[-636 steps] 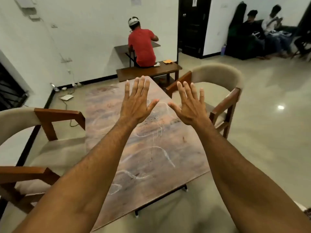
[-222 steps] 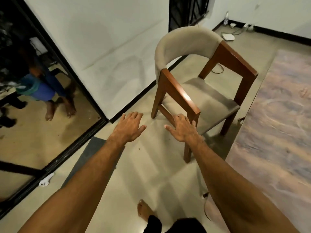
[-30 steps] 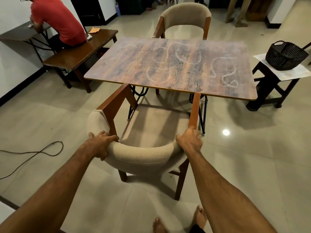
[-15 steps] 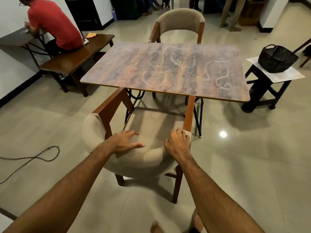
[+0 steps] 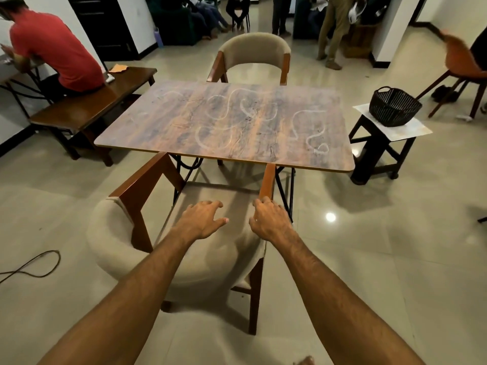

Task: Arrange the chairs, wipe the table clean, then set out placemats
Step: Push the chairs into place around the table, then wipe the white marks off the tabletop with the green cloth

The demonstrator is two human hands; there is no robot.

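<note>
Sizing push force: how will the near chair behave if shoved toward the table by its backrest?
Near chair likely stiff: thick wooden frame. Probably slides, not rolls: plain legs, no casters visible, on glossy tile floor. A high push on the padded backrest might tip it slightly.

- Two beige padded armchairs with wooden frames: the near armchair (image 5: pixel 113 233) and the far armchair (image 5: pixel 254 51).
- One orange chair (image 5: pixel 461 61) at the right edge.
- One wood-grain surface (image 5: pixel 184 122); the pale scrawled loops on it run together, so their number cannot be told.
- One low brown surface (image 5: pixel 87 106), carrying one orange cloth (image 5: pixel 117 67).
- One small dark stand (image 5: pixel 374 148), carrying one dark basket (image 5: pixel 394 106) and one pale mat layer (image 5: pixel 413 130); single sheet or stack cannot be told.
- Two grips: the left grip (image 5: pixel 203 219) and the right grip (image 5: pixel 268 219).
- One seated person in a red shirt (image 5: pixel 55 46); more people at the back, too cut off to count.
- One cable (image 5: pixel 57 256) on the floor.
</note>
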